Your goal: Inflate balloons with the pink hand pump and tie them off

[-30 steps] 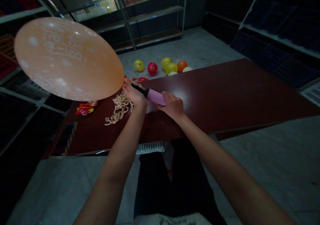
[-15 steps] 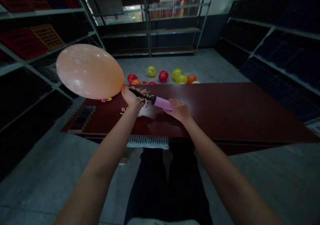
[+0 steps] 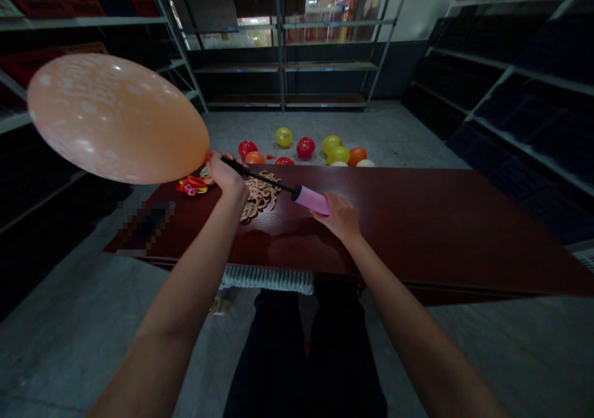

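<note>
A large inflated orange balloon (image 3: 120, 121) with pale printing floats out to the left, its neck at the fingers of my left hand (image 3: 227, 175). That hand is closed around the balloon's neck and the black nozzle end of a hand pump. My right hand (image 3: 342, 217) grips the pump's pink barrel (image 3: 312, 200). Between the two hands the pump's thin black rod shows. Below the rod, a heap of beige, curly strips (image 3: 262, 194) lies on the table. Uninflated coloured balloons (image 3: 192, 186) lie left of my left hand.
The dark red-brown table (image 3: 417, 220) spans the front. A pixelated dark object (image 3: 148, 223) lies at its left corner. Beyond the far edge, several inflated balloons, including a red one (image 3: 305, 148), rest on the floor. Metal shelves (image 3: 325, 66) stand at the back and both sides.
The balloon looks larger and has shifted left. My hands are farther apart, and more of the pump's black rod shows. The view has tilted slightly up.
</note>
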The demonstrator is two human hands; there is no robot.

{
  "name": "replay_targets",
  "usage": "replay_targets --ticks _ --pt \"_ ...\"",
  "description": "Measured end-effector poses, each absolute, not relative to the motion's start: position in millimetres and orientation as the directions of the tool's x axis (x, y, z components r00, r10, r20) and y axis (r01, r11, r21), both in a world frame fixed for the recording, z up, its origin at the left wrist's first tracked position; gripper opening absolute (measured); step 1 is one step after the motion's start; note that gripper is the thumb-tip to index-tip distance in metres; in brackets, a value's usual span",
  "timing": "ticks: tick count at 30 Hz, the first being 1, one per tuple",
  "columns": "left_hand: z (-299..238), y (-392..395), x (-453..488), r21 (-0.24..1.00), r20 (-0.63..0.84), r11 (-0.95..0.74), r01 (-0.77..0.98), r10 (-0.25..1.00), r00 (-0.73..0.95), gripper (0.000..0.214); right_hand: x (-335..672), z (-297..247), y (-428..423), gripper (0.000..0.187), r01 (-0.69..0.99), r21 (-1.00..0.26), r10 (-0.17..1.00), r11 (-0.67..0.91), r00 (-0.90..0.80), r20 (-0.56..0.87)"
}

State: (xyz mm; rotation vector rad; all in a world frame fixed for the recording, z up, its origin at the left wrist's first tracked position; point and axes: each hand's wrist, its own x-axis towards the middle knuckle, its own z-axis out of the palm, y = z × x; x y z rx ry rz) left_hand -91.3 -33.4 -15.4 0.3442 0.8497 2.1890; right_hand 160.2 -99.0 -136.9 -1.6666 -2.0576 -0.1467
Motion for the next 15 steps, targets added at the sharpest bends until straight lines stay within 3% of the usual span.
replay_targets --ticks 11,15 --pt "-41 -8 1 0.741 0.009 -0.385 -0.55 0.825 -0.565 0.03 160 -138 -95 0.04 0.963 -0.24 0.911 0.118 -0.009 0.413" --pt "-64 -23 28 0.737 -0.059 -0.306 -0.602 0.859 -0.509 0.023 163 -142 -95 0.043 0.972 -0.213 0.912 0.1 -0.004 0.41"
